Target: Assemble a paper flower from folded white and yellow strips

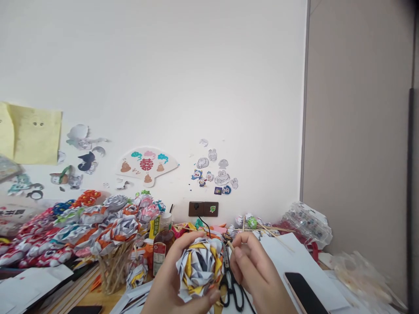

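Observation:
A folded paper flower (200,269), white with yellow strips, is cupped in my left hand (173,266), with the thumb below it and the fingers around its far side. My right hand (253,266) is closed in a pinch just right of the flower. A thin wooden stick (231,246) pokes out from between its fingertips; the rest of the stick is hidden by the hand. Black-handled scissors (232,293) lie on the table between and below both hands, partly covered.
Many paper flowers (121,231) on sticks crowd the left side. A brown bottle (163,244) stands behind my left hand. At right lie white paper sheets (284,248), a phone (304,290) and clear plastic packaging (307,224). A wall socket (203,209) is behind.

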Available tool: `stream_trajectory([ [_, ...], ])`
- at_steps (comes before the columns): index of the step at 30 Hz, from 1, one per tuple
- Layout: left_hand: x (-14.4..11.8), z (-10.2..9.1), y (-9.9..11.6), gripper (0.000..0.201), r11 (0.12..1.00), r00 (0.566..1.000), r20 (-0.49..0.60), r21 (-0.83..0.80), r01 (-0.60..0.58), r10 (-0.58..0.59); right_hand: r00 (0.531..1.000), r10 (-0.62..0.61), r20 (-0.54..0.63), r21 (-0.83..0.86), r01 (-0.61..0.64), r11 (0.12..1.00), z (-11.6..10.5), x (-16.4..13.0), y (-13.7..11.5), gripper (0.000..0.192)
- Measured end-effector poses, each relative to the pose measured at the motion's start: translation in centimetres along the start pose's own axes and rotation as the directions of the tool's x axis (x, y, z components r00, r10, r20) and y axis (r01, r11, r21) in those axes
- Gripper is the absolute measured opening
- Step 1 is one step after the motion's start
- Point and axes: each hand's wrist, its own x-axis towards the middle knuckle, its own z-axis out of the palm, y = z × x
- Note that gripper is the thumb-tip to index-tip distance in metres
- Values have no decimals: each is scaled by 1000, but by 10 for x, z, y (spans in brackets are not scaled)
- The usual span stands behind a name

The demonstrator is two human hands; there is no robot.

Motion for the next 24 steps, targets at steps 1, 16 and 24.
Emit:
stream_trajectory([
  [1,2,0,-1,51,1000,1000,-14,-7,-2,2,1000,-27,-11,-33,27,999,0,0,2,36],
  [16,3,1,-4,56,998,998,5,32,62,-62,969,-222,-109,-325,176,929,11,-6,8,20],
  [24,5,3,-12,37,968,979,-62,169,-183,196,931,-344,-119,-357,283,890,14,-6,16,14],
])
